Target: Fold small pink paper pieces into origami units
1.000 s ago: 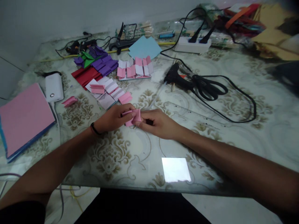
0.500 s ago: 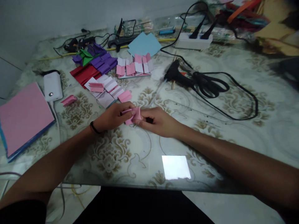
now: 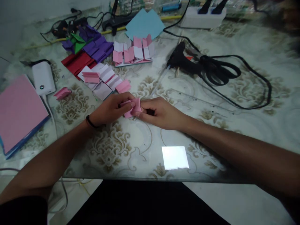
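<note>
Between my two hands is a small piece of folded pink paper (image 3: 136, 105), held just above the patterned table. My left hand (image 3: 112, 107) grips its left side, thumb lying across the top. From the right, my right hand (image 3: 161, 113) pinches the paper's edge with thumb and fingers, its fingertips partly hidden. Just beyond my left hand lie folded white and pink paper pieces (image 3: 103, 78). A single folded pink piece (image 3: 62, 93) rests farther left. Behind, a row of pink and white folded papers (image 3: 133, 51) stands on a base.
A black glue gun (image 3: 184, 61) with a coiled cord lies at right, beside a clear ruler (image 3: 199, 99). Pink sheets (image 3: 22, 112) and a white power bank (image 3: 43, 78) are at left. Red (image 3: 78, 64) and purple folded papers (image 3: 99, 48), blue sheets (image 3: 145, 25) and a power strip (image 3: 202, 20) sit behind.
The camera view has tilted and come closer, so the table's things appear shifted. Both hands keep the same grip on the pink paper.
</note>
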Action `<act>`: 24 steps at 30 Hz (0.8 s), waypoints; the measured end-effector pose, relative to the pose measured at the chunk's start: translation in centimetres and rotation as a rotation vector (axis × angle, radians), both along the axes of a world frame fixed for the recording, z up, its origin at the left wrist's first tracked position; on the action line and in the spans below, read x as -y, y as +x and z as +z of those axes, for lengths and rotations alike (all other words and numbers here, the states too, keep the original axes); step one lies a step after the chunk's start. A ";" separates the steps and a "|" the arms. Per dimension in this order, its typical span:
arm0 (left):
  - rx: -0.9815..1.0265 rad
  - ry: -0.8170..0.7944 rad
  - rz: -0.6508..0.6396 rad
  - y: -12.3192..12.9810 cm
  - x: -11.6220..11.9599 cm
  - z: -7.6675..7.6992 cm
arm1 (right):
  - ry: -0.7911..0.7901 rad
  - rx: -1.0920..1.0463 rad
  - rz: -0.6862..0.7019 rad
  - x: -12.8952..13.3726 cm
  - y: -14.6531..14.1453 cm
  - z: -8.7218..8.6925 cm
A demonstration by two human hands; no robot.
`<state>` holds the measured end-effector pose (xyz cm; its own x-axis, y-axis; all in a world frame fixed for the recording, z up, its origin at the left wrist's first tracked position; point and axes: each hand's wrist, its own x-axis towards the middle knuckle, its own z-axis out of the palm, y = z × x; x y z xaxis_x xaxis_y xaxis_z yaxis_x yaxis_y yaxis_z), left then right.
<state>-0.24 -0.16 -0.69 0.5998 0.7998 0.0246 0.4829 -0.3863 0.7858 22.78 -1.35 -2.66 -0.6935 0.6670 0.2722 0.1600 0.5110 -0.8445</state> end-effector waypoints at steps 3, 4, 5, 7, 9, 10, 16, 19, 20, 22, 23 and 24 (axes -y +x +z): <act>-0.006 0.010 0.002 0.1 0.0 0.1 | 0.005 0.014 -0.009 0.0 0.1 0.0; -0.005 0.014 0.001 0.2 0.0 0.2 | 0.001 0.020 -0.007 0.0 0.2 0.1; -0.004 0.017 0.000 0.2 0.0 0.2 | 0.000 0.026 -0.010 0.0 0.2 0.1; -0.003 0.024 0.000 0.2 0.0 0.2 | 0.005 0.034 -0.017 0.0 0.3 0.1; -0.005 0.032 0.001 0.2 -0.1 0.1 | 0.022 0.039 -0.026 0.0 0.3 0.1; -0.008 0.036 0.001 0.2 -0.1 0.1 | 0.032 0.041 -0.031 0.0 0.3 0.1; 0.013 0.061 -0.010 0.1 -0.2 -0.2 | 0.081 0.022 -0.029 -0.1 0.3 -0.2; 0.015 0.063 -0.015 0.1 -0.2 -0.2 | 0.082 0.025 -0.028 -0.1 0.3 -0.2; 0.015 0.064 -0.016 0.1 -0.2 -0.2 | 0.082 0.028 -0.028 -0.1 0.4 -0.1; 0.016 0.066 -0.016 0.1 -0.2 -0.2 | 0.082 0.035 -0.026 -0.1 0.4 -0.1; 0.017 0.070 -0.014 0.1 -0.2 -0.2 | 0.082 0.036 -0.026 -0.1 0.4 -0.1; 0.017 0.072 -0.011 0.1 -0.2 -0.2 | 0.080 0.037 -0.028 -0.1 0.4 -0.1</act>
